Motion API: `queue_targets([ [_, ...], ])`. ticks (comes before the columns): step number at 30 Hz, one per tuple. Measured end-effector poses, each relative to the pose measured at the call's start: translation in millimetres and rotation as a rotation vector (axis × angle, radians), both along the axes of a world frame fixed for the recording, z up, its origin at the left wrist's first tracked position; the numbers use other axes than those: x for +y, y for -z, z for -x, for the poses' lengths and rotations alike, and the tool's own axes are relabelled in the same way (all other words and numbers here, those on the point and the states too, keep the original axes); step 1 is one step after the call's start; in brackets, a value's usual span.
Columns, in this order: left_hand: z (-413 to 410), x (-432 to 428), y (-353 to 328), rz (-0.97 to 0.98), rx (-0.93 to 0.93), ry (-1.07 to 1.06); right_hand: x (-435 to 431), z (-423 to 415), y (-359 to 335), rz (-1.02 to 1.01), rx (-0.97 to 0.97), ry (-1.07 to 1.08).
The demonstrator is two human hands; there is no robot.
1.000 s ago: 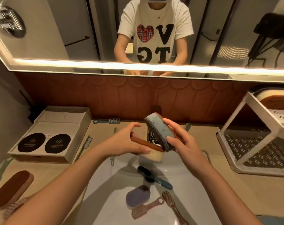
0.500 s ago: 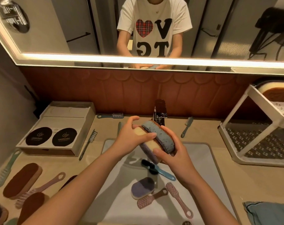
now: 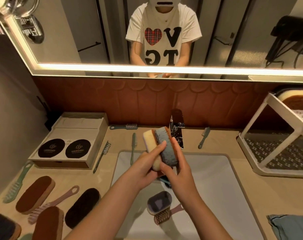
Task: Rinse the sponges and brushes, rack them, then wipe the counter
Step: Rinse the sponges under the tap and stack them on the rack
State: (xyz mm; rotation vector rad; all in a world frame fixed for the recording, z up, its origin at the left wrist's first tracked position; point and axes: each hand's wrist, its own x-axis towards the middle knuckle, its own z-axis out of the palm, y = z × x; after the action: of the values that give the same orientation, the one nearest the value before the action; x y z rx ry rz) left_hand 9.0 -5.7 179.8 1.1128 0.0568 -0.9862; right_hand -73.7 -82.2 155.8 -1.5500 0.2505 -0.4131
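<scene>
Above the white sink [image 3: 216, 179], both hands press two sponges together. My left hand [image 3: 143, 166] grips a yellow sponge [image 3: 149, 142] with a brown scouring face. My right hand [image 3: 177, 170] holds a blue-grey speckled sponge [image 3: 167, 149] against it. The chrome tap [image 3: 177, 130] stands just behind them. Down in the basin lie a purple sponge [image 3: 158, 202], a pink brush [image 3: 164, 216] and a blue brush mostly hidden under my hands. A white rack [image 3: 275, 135] at the right carries a brown-topped sponge [image 3: 296, 101] on its upper shelf.
Several brown and dark oval sponges [image 3: 35, 194] and pink and green brushes [image 3: 53, 205] lie on the beige counter at the left. A box [image 3: 71, 141] with two black discs sits behind them. More green brushes [image 3: 203, 139] lie by the tap. A blue cloth [image 3: 291, 226] is at the lower right.
The two sponges, held apart a second ago, are now pressed face to face. My hands have turned them more upright in front of the tap, and the view has tilted down.
</scene>
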Motion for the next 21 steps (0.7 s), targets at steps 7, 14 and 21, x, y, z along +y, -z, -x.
queue_targets([
  [7, -31, 34, -9, -0.212, -0.292, 0.190, -22, 0, -28, 0.128, 0.119, -0.013],
  [14, -47, 47, -34, -0.441, -0.711, 0.673, -40, -26, -55, 0.187, 0.223, -0.179],
  [21, -44, 48, -31, -0.342, -0.677, 0.625, -32, -28, -50, 0.222, 0.185, -0.216],
])
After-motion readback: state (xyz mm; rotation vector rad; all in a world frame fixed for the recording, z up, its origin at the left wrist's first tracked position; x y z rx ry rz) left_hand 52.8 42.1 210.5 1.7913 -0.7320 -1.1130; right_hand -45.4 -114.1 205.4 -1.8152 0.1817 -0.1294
